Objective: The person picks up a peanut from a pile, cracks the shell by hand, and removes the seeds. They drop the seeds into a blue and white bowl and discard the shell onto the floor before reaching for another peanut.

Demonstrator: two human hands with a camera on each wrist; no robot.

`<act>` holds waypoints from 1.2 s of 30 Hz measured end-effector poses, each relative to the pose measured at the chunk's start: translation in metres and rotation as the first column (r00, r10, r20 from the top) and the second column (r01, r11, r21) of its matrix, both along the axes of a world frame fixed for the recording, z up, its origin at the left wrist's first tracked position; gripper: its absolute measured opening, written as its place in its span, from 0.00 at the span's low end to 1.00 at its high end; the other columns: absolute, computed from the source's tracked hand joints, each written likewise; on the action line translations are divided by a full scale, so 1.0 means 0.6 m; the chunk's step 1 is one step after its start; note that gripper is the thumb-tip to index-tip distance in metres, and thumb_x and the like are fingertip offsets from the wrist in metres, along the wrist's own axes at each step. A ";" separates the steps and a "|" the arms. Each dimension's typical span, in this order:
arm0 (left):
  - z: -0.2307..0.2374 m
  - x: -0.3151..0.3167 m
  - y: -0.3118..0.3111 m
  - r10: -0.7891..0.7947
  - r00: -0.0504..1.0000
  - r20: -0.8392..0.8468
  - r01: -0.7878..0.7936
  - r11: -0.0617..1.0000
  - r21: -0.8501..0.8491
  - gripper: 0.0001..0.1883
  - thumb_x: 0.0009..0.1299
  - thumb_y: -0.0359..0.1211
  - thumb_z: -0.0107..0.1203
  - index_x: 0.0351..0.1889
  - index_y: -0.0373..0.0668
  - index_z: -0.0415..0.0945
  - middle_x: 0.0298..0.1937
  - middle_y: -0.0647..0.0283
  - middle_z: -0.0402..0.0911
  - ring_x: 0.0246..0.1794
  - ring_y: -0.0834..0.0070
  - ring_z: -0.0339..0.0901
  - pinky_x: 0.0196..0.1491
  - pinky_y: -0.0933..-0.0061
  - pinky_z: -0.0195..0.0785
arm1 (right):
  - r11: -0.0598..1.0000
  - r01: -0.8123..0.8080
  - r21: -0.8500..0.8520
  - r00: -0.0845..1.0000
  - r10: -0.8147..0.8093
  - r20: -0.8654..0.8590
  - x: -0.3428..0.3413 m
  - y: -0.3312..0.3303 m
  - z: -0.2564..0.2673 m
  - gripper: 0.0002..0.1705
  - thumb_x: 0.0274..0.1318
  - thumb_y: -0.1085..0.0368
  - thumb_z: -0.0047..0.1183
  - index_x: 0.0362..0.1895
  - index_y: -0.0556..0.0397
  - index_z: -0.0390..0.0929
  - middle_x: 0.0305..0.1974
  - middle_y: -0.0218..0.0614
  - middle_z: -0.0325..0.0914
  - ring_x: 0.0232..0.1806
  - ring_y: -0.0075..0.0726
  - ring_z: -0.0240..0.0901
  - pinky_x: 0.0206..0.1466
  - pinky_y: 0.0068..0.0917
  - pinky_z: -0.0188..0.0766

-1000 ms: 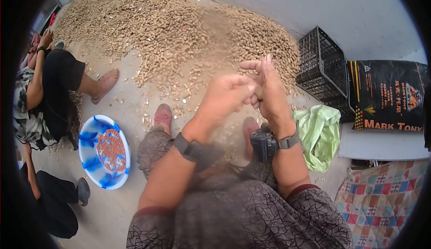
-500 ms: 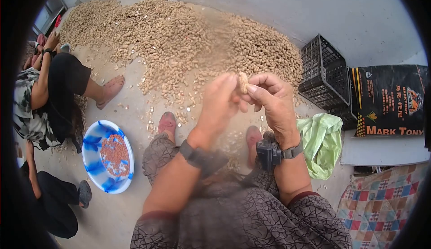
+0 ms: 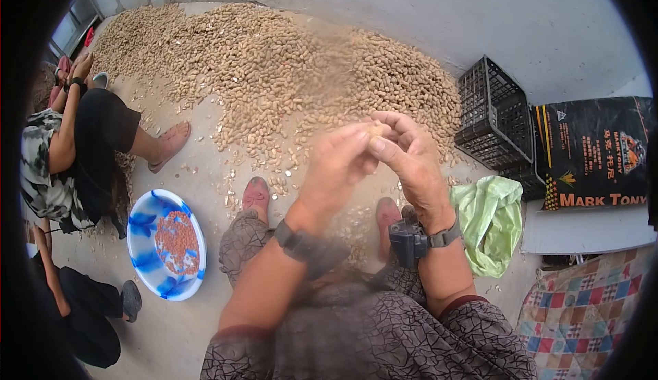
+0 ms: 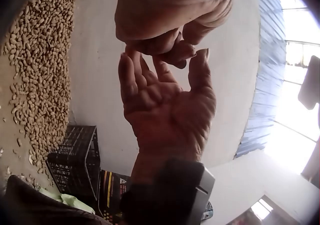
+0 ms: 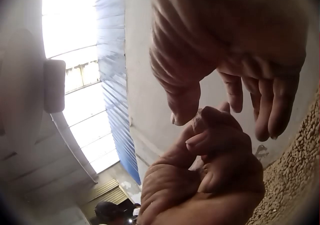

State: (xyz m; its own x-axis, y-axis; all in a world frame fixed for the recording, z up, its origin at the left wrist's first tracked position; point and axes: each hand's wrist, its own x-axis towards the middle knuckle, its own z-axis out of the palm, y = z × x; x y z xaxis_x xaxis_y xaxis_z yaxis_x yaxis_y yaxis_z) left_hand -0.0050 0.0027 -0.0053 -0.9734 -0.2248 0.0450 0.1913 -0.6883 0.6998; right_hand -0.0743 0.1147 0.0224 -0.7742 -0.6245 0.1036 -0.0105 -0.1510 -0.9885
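Pale peanut [image 3: 375, 130] pinched in left fingers [image 5: 216, 119], right fingers [image 4: 127, 80] loosely spread, bumpy tan peanut heap [image 3: 260, 71], blue-marbled white basin [image 3: 144, 248]

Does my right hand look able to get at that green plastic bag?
Probably yes: in the head view, the green plastic bag lies to the right of your right hand, with nothing visible blocking the way, though the hand may have to reach down.

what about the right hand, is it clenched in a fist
No, the left wrist view shows the right hand with its palm open to the camera.
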 end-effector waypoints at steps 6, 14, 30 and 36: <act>0.007 0.002 0.002 -0.102 0.995 -0.014 0.102 0.994 0.030 0.13 0.68 0.33 0.47 0.43 0.35 0.76 0.29 0.72 0.73 0.23 0.89 0.65 0.24 0.89 0.54 | 0.991 -0.126 0.036 0.978 0.118 0.175 -0.004 0.008 -0.003 0.21 0.52 0.63 0.56 0.47 0.65 0.72 0.36 0.37 0.77 0.35 0.24 0.73 0.37 0.19 0.69; 0.028 0.007 0.013 -0.034 0.998 0.045 0.039 0.992 -0.117 0.13 0.69 0.34 0.45 0.43 0.35 0.76 0.22 0.70 0.72 0.17 0.90 0.60 0.17 0.89 0.46 | 0.966 -0.251 -0.065 0.923 0.259 0.285 -0.008 0.009 0.002 0.15 0.53 0.63 0.54 0.40 0.63 0.76 0.33 0.36 0.77 0.30 0.24 0.72 0.33 0.18 0.69; 0.007 0.003 0.026 0.040 0.997 0.058 -0.044 0.997 0.062 0.15 0.73 0.37 0.44 0.47 0.35 0.74 0.26 0.69 0.73 0.19 0.89 0.59 0.21 0.87 0.51 | 0.964 -0.186 -0.187 0.893 0.246 0.376 -0.028 0.001 -0.026 0.11 0.52 0.69 0.53 0.36 0.66 0.77 0.29 0.37 0.76 0.27 0.26 0.72 0.27 0.18 0.68; 0.002 -0.004 0.019 0.043 0.999 0.019 -0.041 0.995 -0.091 0.15 0.71 0.32 0.38 0.47 0.34 0.72 0.26 0.68 0.74 0.18 0.88 0.62 0.20 0.88 0.52 | 0.942 -0.258 -0.212 0.868 0.323 0.377 -0.009 -0.003 0.004 0.14 0.53 0.65 0.54 0.39 0.66 0.76 0.32 0.37 0.77 0.27 0.24 0.72 0.29 0.18 0.69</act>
State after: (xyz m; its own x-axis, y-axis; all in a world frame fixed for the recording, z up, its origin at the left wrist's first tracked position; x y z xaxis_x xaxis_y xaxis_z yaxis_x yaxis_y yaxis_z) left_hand -0.0076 0.0139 -0.0039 -0.9642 -0.2610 0.0470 0.2033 -0.6135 0.7631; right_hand -0.0799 0.1132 0.0251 -0.5546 -0.8295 -0.0662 0.4491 -0.2314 -0.8630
